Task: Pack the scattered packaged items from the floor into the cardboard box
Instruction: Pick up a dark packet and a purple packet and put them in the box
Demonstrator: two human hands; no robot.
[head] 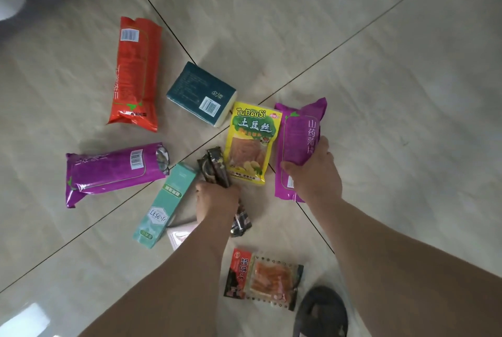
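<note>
Left hand grips the dark packet; right hand clasps the purple pack, center frame. Lift both flat, grips firm, clear of the yellow pouch.

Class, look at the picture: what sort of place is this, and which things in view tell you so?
Probably a room in a home. The floor is large glossy tiles with dark grout lines, snack packets such as the yellow potato packet lie scattered on it, and a slipper shows at the bottom.

Purple packets, orange packet
</note>
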